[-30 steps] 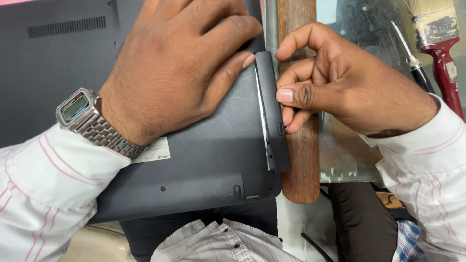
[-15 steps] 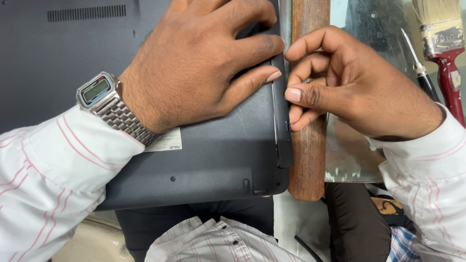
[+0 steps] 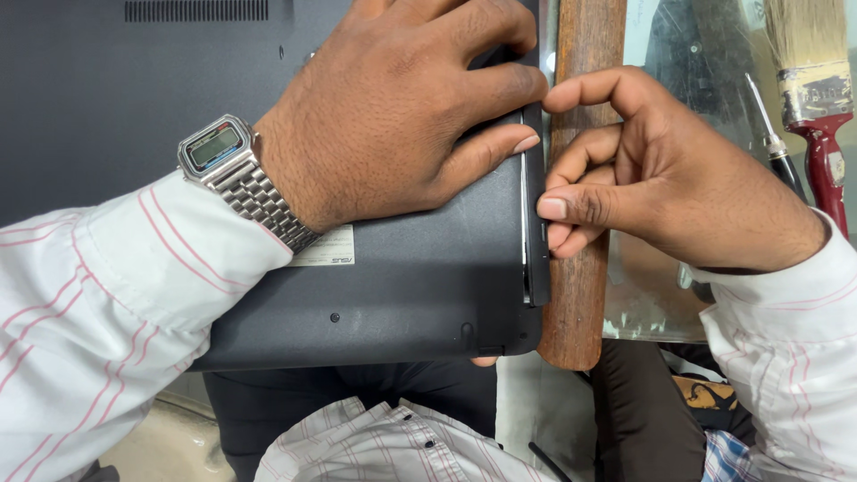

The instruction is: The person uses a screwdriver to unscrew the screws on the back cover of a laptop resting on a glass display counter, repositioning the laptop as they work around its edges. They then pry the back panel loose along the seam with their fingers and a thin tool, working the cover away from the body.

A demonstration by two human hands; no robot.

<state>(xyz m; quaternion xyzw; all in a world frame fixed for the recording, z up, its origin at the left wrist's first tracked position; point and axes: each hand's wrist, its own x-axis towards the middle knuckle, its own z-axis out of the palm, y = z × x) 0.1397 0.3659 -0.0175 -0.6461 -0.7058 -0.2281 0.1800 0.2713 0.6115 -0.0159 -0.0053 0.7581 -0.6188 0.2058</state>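
**Hands working the side edge of an upturned laptop**

A dark laptop point(image 3: 393, 268) lies underside up, its right edge hanging over the wooden edge strip point(image 3: 580, 268) of the glass-topped counter point(image 3: 661, 303). The left hand point(image 3: 393, 107) lies flat and spread on the base panel, pressing it down rather than gripping, with its fingertips at the right edge. The right hand point(image 3: 661, 187) is curled, thumb and forefinger pinching the thin black side strip point(image 3: 534, 223), which stands slightly apart from the body along a narrow pale gap.

A silver wristwatch point(image 3: 228, 165) sits on the left wrist. At the far right lie a screwdriver point(image 3: 772, 143) and a red-handled paintbrush point(image 3: 817, 98).

The risk, as I judge it: pulling the strip sideways with clips engaged could snap it or the panel edge. The laptop overhangs the counter, so easing the left hand's pressure might let it tip or slide off.
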